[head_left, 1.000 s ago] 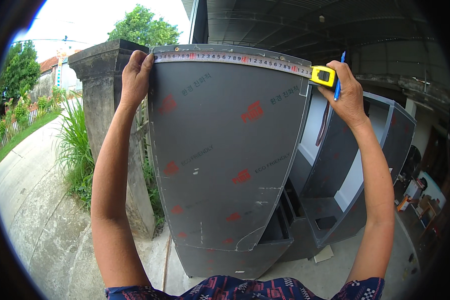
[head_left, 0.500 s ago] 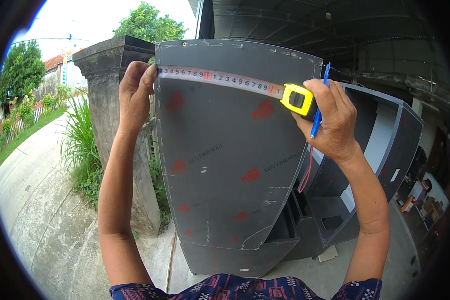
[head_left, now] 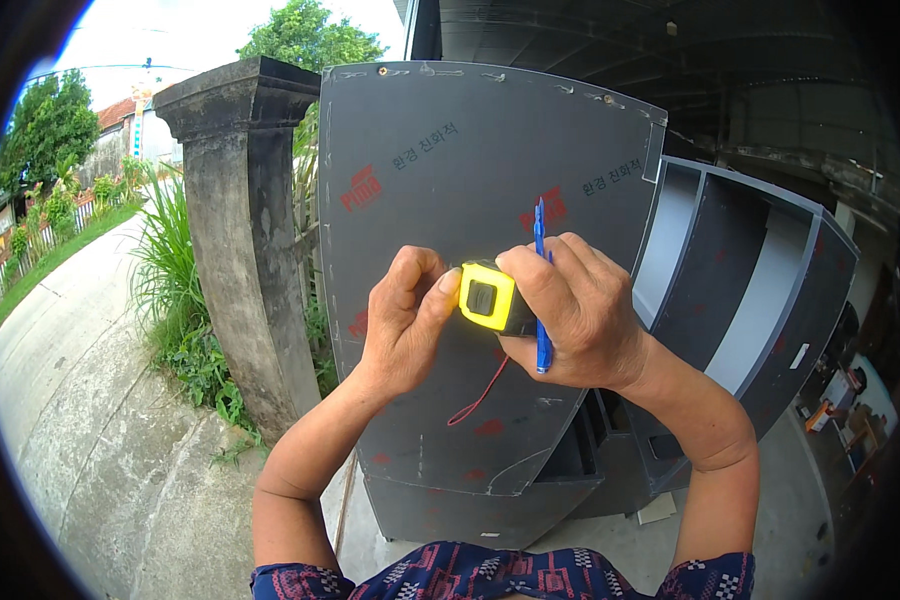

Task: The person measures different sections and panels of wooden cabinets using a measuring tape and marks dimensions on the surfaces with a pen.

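A yellow and black tape measure [head_left: 487,297] is gripped in my right hand [head_left: 588,312], in front of a dark grey panel [head_left: 450,220]. Its blade is drawn in, and a red wrist cord [head_left: 480,393] dangles below. The same hand keeps a blue pen [head_left: 541,340] upright between its fingers. My left hand [head_left: 407,318] is closed at the left side of the case, thumb and forefinger pinched where the blade comes out. The blade's end is hidden by those fingers.
Behind the panel on the right stands a dark cabinet [head_left: 745,270] with tall compartments. A weathered concrete pillar [head_left: 238,210] rises close to the panel's left edge, with grass [head_left: 165,270] and a concrete path [head_left: 100,430] beyond it. Assorted items [head_left: 850,400] lie at far right.
The blade, stretched across the panel's upper part before, has gone back into the case. Both hands have come together and lower, in front of the panel's middle.
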The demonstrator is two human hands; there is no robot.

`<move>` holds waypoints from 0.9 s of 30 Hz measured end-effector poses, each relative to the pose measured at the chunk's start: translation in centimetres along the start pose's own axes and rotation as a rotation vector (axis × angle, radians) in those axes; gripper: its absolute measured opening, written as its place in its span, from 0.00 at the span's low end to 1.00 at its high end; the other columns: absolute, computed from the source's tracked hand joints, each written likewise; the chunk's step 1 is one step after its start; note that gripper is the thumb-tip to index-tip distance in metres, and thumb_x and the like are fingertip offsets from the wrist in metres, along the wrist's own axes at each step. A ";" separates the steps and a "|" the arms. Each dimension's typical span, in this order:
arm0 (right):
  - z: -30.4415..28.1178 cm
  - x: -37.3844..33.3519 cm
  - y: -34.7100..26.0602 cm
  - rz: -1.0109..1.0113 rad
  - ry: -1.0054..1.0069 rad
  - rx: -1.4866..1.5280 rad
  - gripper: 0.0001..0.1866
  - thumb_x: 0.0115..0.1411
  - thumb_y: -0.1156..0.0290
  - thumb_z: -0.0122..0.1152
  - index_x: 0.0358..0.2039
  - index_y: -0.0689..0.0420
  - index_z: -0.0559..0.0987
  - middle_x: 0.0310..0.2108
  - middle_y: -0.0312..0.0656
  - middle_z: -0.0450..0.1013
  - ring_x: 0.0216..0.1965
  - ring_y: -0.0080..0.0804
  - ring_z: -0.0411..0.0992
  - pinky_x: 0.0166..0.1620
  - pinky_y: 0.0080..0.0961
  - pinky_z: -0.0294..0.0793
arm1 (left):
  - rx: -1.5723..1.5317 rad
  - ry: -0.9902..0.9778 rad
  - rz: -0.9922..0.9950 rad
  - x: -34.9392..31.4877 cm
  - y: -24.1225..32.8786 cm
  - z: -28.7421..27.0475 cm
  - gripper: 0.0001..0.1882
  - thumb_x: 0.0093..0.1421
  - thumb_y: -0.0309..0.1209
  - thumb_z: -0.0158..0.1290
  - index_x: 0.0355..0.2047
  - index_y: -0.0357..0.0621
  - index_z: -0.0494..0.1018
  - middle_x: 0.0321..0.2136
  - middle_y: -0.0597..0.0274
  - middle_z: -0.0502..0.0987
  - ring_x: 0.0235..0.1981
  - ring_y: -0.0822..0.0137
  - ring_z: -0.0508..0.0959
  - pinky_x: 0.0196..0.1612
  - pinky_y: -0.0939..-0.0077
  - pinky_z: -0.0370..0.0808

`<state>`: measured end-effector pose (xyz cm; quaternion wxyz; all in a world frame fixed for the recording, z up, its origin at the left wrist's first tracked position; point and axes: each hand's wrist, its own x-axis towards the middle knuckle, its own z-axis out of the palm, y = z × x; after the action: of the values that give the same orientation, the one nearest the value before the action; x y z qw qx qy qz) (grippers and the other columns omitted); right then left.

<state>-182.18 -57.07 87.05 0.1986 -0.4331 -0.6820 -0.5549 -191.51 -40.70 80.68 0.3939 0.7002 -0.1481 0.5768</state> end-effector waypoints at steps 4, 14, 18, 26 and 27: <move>-0.8 -2.4 -1.0 -0.007 -0.032 0.041 0.34 0.34 0.69 0.73 0.45 0.56 0.70 0.28 0.44 0.70 0.29 0.38 0.73 0.27 0.27 0.74 | -0.245 -0.095 -0.040 -2.1 -0.1 1.5 0.12 0.68 0.36 0.41 0.33 0.40 0.65 0.32 0.60 0.70 0.26 0.75 0.68 0.34 0.78 0.68; -1.9 -10.6 -5.0 0.043 -0.154 0.216 0.16 0.54 0.69 0.60 0.41 0.59 0.70 0.27 0.44 0.70 0.28 0.32 0.71 0.26 0.25 0.72 | -0.472 -0.228 -0.360 -10.9 -0.7 5.0 0.45 0.51 0.57 0.58 0.58 0.39 0.55 0.38 0.58 0.71 0.39 0.68 0.73 0.43 0.75 0.71; -0.9 -14.9 -8.4 0.159 -0.206 0.323 0.16 0.53 0.70 0.60 0.41 0.58 0.71 0.26 0.40 0.66 0.26 0.30 0.68 0.25 0.26 0.66 | -0.615 -0.328 -0.688 -15.6 -1.2 6.0 0.62 0.40 0.67 0.62 0.63 0.38 0.48 0.50 0.58 0.66 0.52 0.65 0.70 0.55 0.71 0.69; 0.7 -23.0 -13.2 0.496 -0.372 0.539 0.27 0.40 0.70 0.69 0.44 0.58 0.71 0.34 0.44 0.69 0.39 0.37 0.72 0.35 0.33 0.73 | -0.943 -0.297 -1.276 -22.9 -2.9 7.8 0.54 0.40 0.50 0.65 0.63 0.45 0.52 0.50 0.53 0.67 0.50 0.59 0.74 0.52 0.65 0.75; 0.6 -23.8 -13.6 0.558 -0.384 0.589 0.28 0.41 0.67 0.70 0.44 0.56 0.71 0.35 0.43 0.69 0.40 0.37 0.72 0.35 0.33 0.73 | -0.931 -0.284 -1.356 -24.0 -3.5 7.2 0.52 0.42 0.50 0.63 0.63 0.45 0.53 0.51 0.53 0.67 0.50 0.58 0.74 0.51 0.64 0.76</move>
<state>-180.11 -65.41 61.05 0.3252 -0.6208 -0.6924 -0.1719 -191.16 -49.60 57.04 0.8823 0.4695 0.0338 0.0007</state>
